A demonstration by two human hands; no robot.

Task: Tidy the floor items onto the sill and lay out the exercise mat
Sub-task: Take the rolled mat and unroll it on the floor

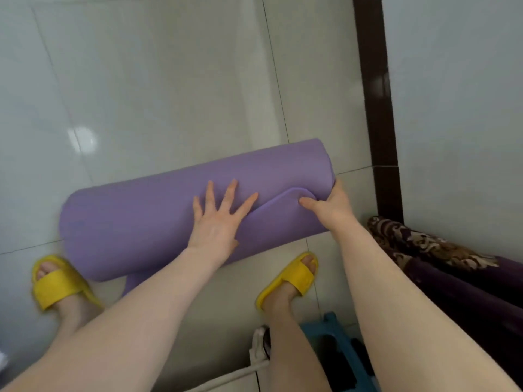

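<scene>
A rolled purple exercise mat (147, 210) lies across the pale tiled floor just in front of my feet. My left hand (219, 216) rests flat on top of the roll with its fingers spread. My right hand (329, 203) grips the roll's right end, thumb pressed on the rounded loose corner of the mat's outer flap. A short strip of mat sticks out from under the roll near my left leg.
My feet wear yellow slippers (56, 281), one on each side of the roll. A dark brown frame (377, 108) runs along the right. A dark patterned fabric roll (424, 250) lies at right, and a blue plastic object (339, 343) and a white cord (235, 374) sit below.
</scene>
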